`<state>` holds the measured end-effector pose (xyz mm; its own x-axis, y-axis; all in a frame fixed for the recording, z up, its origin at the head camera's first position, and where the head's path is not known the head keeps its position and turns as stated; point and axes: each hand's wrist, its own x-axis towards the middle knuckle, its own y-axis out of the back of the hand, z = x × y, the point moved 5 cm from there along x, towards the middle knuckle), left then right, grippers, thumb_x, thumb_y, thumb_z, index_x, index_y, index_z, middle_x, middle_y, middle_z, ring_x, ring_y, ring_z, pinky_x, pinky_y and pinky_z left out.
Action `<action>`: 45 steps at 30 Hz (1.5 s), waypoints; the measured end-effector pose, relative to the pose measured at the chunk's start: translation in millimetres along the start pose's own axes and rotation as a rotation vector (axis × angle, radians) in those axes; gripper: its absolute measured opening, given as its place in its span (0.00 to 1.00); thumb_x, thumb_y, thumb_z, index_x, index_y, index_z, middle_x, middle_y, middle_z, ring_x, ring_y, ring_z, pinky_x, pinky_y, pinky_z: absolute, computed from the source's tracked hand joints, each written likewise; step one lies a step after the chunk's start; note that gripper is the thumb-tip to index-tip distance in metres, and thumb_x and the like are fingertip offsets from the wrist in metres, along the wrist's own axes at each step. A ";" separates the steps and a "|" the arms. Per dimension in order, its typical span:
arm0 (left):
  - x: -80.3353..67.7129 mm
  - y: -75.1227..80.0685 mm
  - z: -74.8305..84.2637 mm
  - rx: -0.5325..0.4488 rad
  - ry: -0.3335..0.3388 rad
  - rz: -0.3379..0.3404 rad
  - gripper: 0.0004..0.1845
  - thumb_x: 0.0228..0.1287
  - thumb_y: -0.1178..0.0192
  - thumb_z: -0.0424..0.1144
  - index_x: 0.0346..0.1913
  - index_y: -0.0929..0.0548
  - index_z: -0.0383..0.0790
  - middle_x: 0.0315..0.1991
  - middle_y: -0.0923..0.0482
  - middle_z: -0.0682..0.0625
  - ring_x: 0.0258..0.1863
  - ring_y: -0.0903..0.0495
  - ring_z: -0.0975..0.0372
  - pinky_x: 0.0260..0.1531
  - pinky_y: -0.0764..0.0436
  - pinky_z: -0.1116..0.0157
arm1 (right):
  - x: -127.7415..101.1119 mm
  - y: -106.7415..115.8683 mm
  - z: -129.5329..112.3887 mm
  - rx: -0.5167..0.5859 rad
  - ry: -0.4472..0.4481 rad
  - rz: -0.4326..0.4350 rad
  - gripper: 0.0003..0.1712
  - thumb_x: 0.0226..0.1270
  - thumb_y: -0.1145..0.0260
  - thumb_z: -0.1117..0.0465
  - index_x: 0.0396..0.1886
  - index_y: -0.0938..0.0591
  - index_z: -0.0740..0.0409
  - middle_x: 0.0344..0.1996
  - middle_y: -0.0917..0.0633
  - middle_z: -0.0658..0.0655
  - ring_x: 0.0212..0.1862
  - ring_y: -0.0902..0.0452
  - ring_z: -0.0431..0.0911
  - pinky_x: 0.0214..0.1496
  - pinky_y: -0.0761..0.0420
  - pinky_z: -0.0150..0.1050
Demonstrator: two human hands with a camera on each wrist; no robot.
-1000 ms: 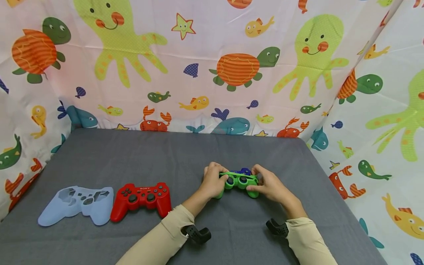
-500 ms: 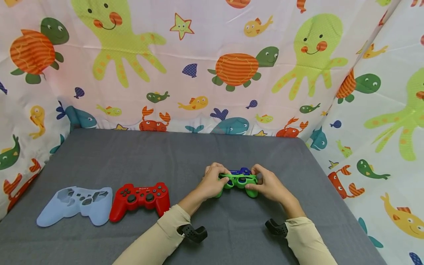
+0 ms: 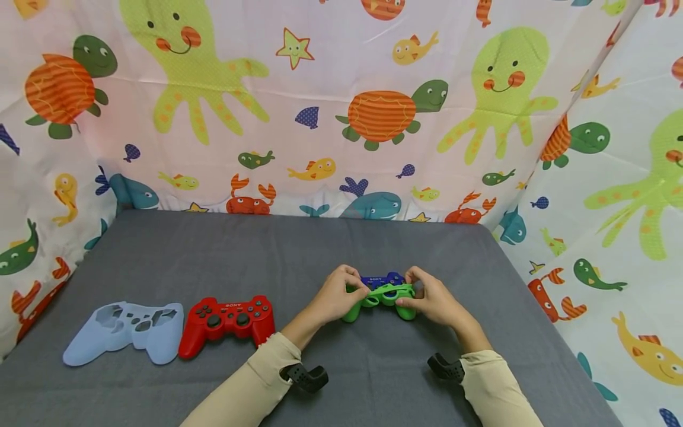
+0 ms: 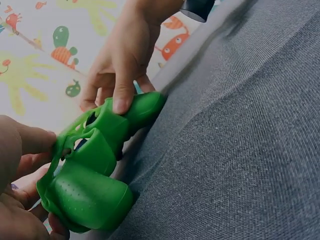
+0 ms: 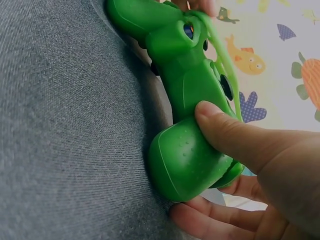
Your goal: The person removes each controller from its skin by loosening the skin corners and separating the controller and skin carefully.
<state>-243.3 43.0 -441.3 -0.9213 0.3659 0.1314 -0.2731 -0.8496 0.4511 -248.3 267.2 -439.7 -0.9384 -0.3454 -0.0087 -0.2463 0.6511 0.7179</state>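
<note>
Both hands grip a blue controller in a green silicone cover, near the front middle of the grey table.

I read my left hand [image 3: 335,295] and right hand [image 3: 433,298] as curled round the grips of the green cover [image 3: 380,296], with the blue controller [image 3: 382,279] showing bare along its top edge (cover partly off there). Risk, in my judgement: uneven pull could stretch or tear the thin bridges around the stick holes, or the controller could slip out onto the grey table [image 3: 267,249]. The red controller [image 3: 228,317] and pale blue cover [image 3: 125,329] lie well apart.
</note>
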 end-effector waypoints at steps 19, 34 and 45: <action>-1.2 -0.7 -4.8 0.007 0.061 0.244 0.05 0.62 0.29 0.35 0.28 0.10 0.44 0.42 0.17 0.48 0.45 0.18 0.53 0.50 0.20 0.54 | -3.9 3.3 -7.1 -0.152 -0.032 0.068 0.21 0.60 0.23 0.51 0.44 0.26 0.49 0.30 0.21 0.50 0.34 0.23 0.45 0.33 0.25 0.39; 1.2 1.1 -8.7 0.078 0.051 0.161 0.04 0.59 0.26 0.40 0.32 0.11 0.46 0.43 0.21 0.48 0.46 0.24 0.56 0.49 0.26 0.57 | 4.0 -10.6 -18.0 0.021 0.173 0.118 0.14 0.76 0.39 0.62 0.54 0.13 0.61 0.50 0.17 0.63 0.51 0.30 0.52 0.47 0.32 0.40; 0.6 0.4 -8.5 0.062 0.077 0.162 0.04 0.60 0.27 0.41 0.32 0.12 0.46 0.45 0.21 0.47 0.48 0.23 0.54 0.51 0.26 0.56 | 5.4 -11.6 -12.9 0.194 0.146 0.077 0.10 0.74 0.37 0.65 0.48 0.14 0.65 0.49 0.19 0.66 0.52 0.26 0.50 0.48 0.26 0.32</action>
<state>-246.3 39.7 -448.6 -0.9709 0.1941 0.1403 -0.1041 -0.8694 0.4830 -247.4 249.1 -439.1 -0.9148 -0.3745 0.1512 -0.2308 0.7920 0.5653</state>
